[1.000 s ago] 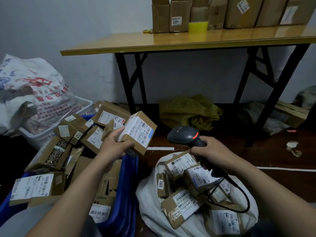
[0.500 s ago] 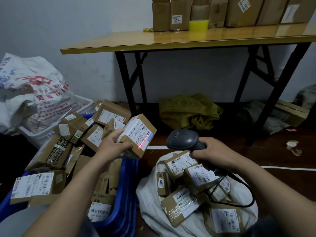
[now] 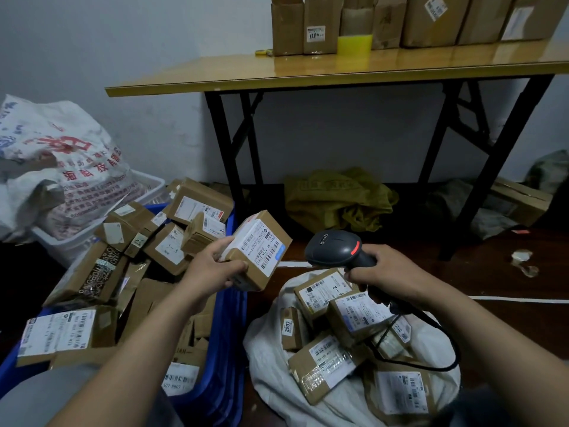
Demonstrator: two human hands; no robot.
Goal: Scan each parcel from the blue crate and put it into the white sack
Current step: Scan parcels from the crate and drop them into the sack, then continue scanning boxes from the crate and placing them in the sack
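Note:
My left hand (image 3: 209,269) grips a small cardboard parcel (image 3: 261,251) with a white barcode label, held above the right rim of the blue crate (image 3: 228,349). The label faces the dark handheld scanner (image 3: 332,248), which my right hand (image 3: 388,272) holds by its grip; a red light glows on the scanner's head. The scanner's black cable (image 3: 431,343) loops down over the white sack (image 3: 268,371). The sack lies open below my right hand and holds several labelled parcels (image 3: 326,362). The crate on the left is heaped with several more brown parcels (image 3: 166,245).
A wooden folding table (image 3: 338,69) with black legs stands ahead, with cardboard boxes (image 3: 431,20) and yellow tape (image 3: 354,43) on top. A printed white sack (image 3: 58,167) sits in a white bin (image 3: 64,241) at far left. Yellow-green cloth (image 3: 338,198) lies under the table.
The red scan line seen on the label half a second ago is gone. The parcel has dropped slightly lower and the scanner has stayed beside it, its red indicator facing me again.

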